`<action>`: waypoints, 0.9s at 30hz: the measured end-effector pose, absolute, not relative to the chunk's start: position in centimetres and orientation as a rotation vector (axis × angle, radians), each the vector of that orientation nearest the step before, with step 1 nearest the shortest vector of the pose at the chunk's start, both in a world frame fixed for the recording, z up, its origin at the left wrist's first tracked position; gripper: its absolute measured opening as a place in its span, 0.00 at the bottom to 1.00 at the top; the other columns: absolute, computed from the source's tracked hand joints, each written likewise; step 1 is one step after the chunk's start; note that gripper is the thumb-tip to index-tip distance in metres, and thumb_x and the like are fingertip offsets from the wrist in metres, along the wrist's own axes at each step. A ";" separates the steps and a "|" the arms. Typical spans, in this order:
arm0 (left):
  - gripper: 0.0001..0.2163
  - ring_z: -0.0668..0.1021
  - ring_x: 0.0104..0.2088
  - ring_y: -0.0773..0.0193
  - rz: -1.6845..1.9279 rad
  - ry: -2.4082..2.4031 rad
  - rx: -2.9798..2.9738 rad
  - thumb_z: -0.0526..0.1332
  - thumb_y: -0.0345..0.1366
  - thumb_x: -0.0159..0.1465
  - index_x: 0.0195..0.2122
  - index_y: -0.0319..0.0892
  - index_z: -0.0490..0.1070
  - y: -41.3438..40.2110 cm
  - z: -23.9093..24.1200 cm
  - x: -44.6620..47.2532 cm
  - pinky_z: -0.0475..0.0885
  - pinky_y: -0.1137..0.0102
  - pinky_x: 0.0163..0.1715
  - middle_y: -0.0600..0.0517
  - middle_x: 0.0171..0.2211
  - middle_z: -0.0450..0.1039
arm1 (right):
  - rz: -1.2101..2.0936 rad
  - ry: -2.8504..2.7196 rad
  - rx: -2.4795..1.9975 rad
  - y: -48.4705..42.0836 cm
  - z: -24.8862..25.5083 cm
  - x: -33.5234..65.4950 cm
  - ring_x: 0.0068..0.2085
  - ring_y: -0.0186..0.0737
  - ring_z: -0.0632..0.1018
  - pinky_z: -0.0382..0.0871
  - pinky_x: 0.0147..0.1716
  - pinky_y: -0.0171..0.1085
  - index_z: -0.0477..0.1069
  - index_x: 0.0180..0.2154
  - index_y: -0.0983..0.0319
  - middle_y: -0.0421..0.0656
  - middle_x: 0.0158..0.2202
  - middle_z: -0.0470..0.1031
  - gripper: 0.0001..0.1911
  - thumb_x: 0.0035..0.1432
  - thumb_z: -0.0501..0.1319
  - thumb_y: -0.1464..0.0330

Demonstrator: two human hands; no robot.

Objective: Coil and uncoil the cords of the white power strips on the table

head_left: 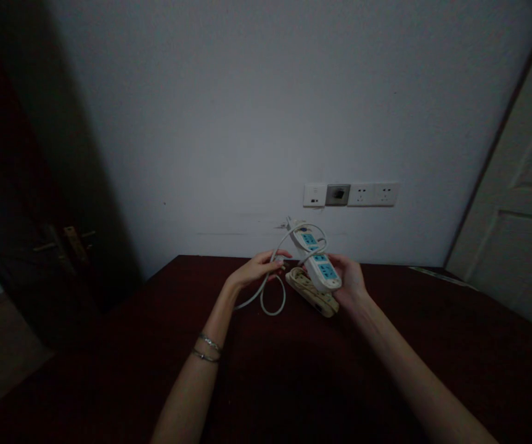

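My right hand (349, 279) is closed around the lower side of a white power strip (323, 282) with blue socket faces, holding it tilted above the table. A white cord (272, 313) loops over the strip and runs left into my left hand (257, 269). The fingers of that hand are pinched on the cord near its plug end, where the plug partly shows. Beneath the white strip, a yellowed beige power strip (309, 295) lies on the table with its own cord bundled on it.
The dark red table (270, 376) reaches back to a pale wall. Wall sockets (372, 194) and a grey wall plate (338, 195) sit above its back edge. A white door (519, 216) stands at right, a dark door with a handle (76, 243) at left.
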State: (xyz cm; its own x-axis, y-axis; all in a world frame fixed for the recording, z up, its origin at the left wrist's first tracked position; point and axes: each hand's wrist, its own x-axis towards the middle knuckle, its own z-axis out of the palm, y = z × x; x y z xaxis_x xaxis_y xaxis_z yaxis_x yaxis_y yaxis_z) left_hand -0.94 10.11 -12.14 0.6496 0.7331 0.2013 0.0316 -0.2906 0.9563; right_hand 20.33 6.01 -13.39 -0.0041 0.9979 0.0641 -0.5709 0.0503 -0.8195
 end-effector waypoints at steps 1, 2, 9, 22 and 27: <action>0.18 0.66 0.24 0.73 0.731 0.637 1.774 0.61 0.42 0.57 0.48 0.41 0.67 10.1 -12.3 -0.8 0.61 0.77 0.24 0.54 0.29 0.65 | 1.417 -0.787 -0.702 5.8 -13.1 20.3 0.32 0.49 0.79 0.74 0.32 0.45 0.71 0.33 0.64 0.49 0.29 0.78 0.14 0.51 0.54 0.60; 0.17 0.66 0.24 0.73 0.701 0.651 1.807 0.60 0.41 0.58 0.47 0.41 0.68 10.1 -12.5 -0.6 0.61 0.77 0.24 0.54 0.28 0.65 | 1.429 -0.779 -0.709 5.6 -12.9 20.3 0.32 0.49 0.79 0.74 0.31 0.45 0.71 0.33 0.64 0.50 0.29 0.78 0.17 0.52 0.54 0.57; 0.12 0.71 0.44 0.62 0.683 0.573 2.125 0.59 0.35 0.59 0.44 0.41 0.72 10.6 -13.7 1.5 0.66 0.69 0.43 0.48 0.41 0.72 | 1.287 -0.753 -0.811 5.3 -12.6 18.8 0.22 0.39 0.76 0.73 0.23 0.36 0.69 0.33 0.62 0.42 0.23 0.76 0.15 0.49 0.62 0.57; 0.29 0.68 0.16 0.73 0.336 0.400 1.470 0.72 0.39 0.41 0.45 0.41 0.66 11.8 -16.6 -0.9 0.66 0.72 0.18 0.54 0.27 0.68 | 1.415 -1.031 -0.723 4.5 -11.5 24.4 0.29 0.49 0.78 0.73 0.26 0.47 0.73 0.34 0.63 0.47 0.29 0.78 0.15 0.43 0.59 0.62; 0.25 0.74 0.24 0.68 0.563 0.493 1.390 0.68 0.40 0.49 0.47 0.41 0.64 13.1 -17.5 -1.4 0.71 0.73 0.22 0.51 0.31 0.69 | 1.416 -1.009 -0.732 4.3 -10.9 24.4 0.30 0.49 0.78 0.73 0.27 0.45 0.74 0.33 0.63 0.47 0.29 0.78 0.14 0.43 0.60 0.64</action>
